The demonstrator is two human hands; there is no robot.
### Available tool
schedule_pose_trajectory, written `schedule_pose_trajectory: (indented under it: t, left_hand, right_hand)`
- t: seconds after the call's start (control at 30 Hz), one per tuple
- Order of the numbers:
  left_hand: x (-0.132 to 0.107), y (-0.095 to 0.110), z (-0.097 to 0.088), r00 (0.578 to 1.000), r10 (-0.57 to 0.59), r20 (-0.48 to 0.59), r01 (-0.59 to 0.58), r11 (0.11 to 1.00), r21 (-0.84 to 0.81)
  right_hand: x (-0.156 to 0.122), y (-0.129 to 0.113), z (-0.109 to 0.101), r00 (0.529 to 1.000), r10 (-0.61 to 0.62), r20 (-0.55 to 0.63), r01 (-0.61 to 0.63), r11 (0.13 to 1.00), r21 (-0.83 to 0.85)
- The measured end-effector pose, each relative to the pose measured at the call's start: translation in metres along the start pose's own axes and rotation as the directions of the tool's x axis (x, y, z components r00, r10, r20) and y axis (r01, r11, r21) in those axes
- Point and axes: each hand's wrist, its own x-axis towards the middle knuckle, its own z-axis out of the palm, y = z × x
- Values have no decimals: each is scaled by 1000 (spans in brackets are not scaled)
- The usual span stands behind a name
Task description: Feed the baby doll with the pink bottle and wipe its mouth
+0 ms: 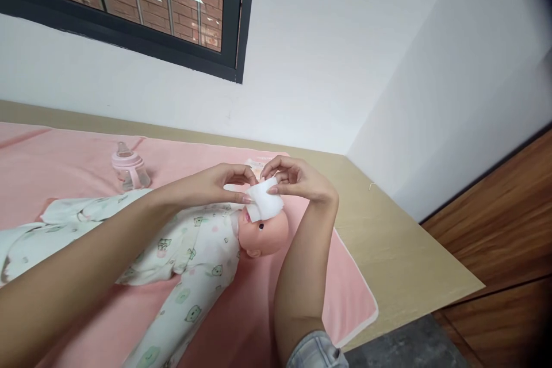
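Note:
A baby doll (pixel 207 259) in a white printed sleepsuit lies on its back on a pink blanket (pixel 345 293), its head towards the right. My left hand (pixel 219 184) and my right hand (pixel 297 178) meet just above the doll's head. Together they pinch a small white wipe (pixel 265 202), which hangs over the doll's face and hides part of it. The fingers of both hands are curled round the wipe's upper edge.
A pink baby bottle (pixel 129 168) stands on the blanket behind the doll's body. The blanket covers a beige tabletop (pixel 401 247) set against white walls in a corner. A dark-framed window (pixel 172 6) is above; a wooden panel (pixel 504 224) is at right.

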Motion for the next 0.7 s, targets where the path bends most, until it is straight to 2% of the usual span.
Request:
schedule_pose_trajectory:
  t: [0.1,0.17,0.33,0.43,0.5,0.6,0.7]
  left_hand:
    - [-6,0,4,1000,-1,28,5,988,-152]
    - [-10,1,6,999,-1,36,8,982,-189]
    - [-21,4,5,998,-25,-59,19,994,-107]
    - [-24,3,5,989,25,-147,-35,997,-66]
    - [-25,2,5,969,97,-229,-105,994,-21]
    - [-27,2,7,907,192,-375,-181,981,63]
    - [-29,3,9,852,194,-486,-186,980,64]
  right_hand:
    - [2,-1,2,998,-56,9,57,998,-40]
    - [3,-1,3,997,-78,5,78,995,-54]
    - [7,-1,6,996,-74,-45,70,995,-76]
    - [11,-1,8,995,-53,-79,44,993,-111]
    - [15,-2,11,994,-40,-101,26,990,-139]
    - [22,-7,20,991,-35,-129,10,982,-189]
    - [27,-16,36,983,-8,-185,-43,963,-268]
